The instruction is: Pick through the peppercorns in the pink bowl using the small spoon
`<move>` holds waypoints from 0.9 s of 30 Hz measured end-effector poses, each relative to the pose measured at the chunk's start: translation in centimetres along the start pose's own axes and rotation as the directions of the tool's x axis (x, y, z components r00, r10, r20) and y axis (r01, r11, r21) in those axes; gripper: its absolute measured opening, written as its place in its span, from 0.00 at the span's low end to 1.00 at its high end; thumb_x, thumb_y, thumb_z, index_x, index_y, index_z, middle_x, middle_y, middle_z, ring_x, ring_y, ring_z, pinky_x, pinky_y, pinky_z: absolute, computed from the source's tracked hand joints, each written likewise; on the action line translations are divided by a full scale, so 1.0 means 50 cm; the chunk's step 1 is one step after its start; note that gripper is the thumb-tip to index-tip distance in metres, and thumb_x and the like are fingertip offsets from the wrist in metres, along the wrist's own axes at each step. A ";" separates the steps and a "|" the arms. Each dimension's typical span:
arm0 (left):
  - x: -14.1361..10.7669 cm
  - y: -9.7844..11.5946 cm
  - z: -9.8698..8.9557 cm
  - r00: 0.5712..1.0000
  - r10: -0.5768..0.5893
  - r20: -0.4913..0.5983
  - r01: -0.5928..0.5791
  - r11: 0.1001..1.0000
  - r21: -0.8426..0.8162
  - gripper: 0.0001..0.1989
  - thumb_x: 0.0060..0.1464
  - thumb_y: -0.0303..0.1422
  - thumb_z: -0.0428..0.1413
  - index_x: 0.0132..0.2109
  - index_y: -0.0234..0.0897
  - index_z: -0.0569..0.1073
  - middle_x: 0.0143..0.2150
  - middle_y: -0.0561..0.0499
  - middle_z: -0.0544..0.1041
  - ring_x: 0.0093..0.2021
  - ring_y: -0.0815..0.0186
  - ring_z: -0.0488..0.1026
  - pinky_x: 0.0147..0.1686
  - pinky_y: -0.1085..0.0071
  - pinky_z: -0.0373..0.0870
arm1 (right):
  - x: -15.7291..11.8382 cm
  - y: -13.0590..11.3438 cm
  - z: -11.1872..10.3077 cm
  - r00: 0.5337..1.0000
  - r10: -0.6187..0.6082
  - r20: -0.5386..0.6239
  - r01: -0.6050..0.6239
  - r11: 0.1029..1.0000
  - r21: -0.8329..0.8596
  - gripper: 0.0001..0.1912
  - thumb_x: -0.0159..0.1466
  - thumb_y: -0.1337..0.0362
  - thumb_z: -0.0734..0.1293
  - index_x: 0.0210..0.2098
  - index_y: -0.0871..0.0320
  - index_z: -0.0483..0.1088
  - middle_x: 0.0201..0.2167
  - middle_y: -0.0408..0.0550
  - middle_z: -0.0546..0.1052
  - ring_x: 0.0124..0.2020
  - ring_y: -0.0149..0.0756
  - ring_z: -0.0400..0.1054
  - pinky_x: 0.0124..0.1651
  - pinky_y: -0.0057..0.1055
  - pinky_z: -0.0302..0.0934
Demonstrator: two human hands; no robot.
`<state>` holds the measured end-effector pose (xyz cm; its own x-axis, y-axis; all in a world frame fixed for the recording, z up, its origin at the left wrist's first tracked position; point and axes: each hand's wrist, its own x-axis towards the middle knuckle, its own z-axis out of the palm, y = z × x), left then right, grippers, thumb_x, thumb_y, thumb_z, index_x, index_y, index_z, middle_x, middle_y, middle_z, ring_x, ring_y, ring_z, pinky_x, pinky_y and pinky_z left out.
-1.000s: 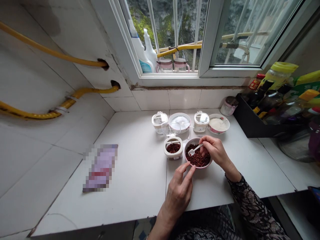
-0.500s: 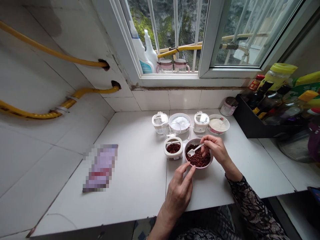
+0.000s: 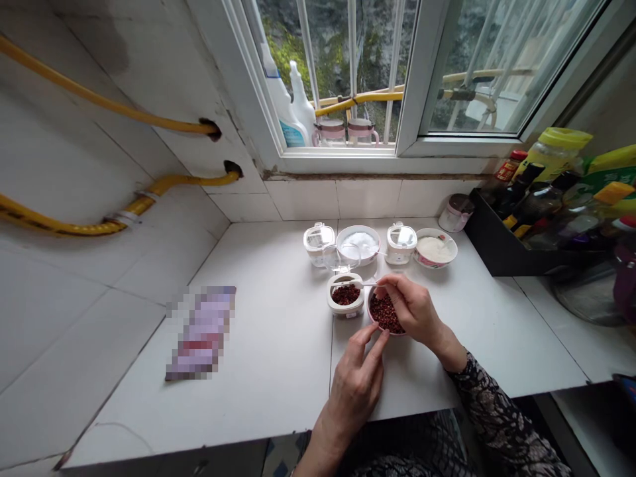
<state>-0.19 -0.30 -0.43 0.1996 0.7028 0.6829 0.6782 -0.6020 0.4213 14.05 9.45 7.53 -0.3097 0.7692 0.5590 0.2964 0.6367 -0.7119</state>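
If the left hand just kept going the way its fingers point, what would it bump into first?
Most likely the bowl: the fingertips of the left hand look to be right at its near rim. From this one angle, I can't be sure whether they touch it.

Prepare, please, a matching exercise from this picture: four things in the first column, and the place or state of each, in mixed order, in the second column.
1. Small white plastic spoon
2. Round pink-rimmed bowl of dark red grains
3. Black rectangular box
4. Curved yellow tubes

A. holding bottles
B. on the white tiled wall
C. left-hand fingers at its rim
D. held in right-hand fingers

Pairs: 1-D; 2-C; 3-A; 4-B
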 end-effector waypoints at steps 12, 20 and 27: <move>-0.002 0.002 -0.004 1.000 -0.020 0.016 0.019 1.000 0.011 0.28 0.62 0.17 0.48 0.67 0.39 0.62 0.58 0.39 0.69 0.60 0.58 0.70 0.55 0.63 0.76 | -0.004 0.034 -0.052 0.978 0.199 0.060 -0.176 0.948 -0.265 0.10 0.63 0.70 0.58 0.30 0.56 0.68 0.20 0.42 0.73 0.22 0.33 0.67 0.29 0.29 0.59; -0.003 0.000 -0.002 1.000 -0.020 0.023 0.021 1.000 -0.002 0.29 0.61 0.17 0.48 0.67 0.39 0.62 0.58 0.39 0.68 0.60 0.58 0.69 0.55 0.61 0.76 | -0.007 0.038 -0.027 0.909 0.384 0.164 -0.373 0.923 -0.093 0.09 0.62 0.70 0.57 0.30 0.55 0.67 0.19 0.41 0.73 0.20 0.32 0.66 0.28 0.28 0.60; -0.002 0.001 -0.002 1.000 -0.021 0.018 0.021 1.000 -0.003 0.28 0.61 0.17 0.48 0.67 0.39 0.63 0.58 0.39 0.69 0.60 0.58 0.70 0.54 0.62 0.76 | -0.003 0.043 -0.039 0.831 0.541 0.129 -0.556 0.808 0.194 0.07 0.58 0.64 0.60 0.29 0.57 0.69 0.17 0.40 0.74 0.17 0.31 0.68 0.23 0.26 0.62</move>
<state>-0.25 -0.45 -0.44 0.1980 0.7217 0.6633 0.6803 -0.5884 0.4371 16.50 10.79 6.74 -0.2134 0.9766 0.0252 0.2366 0.0767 -0.9686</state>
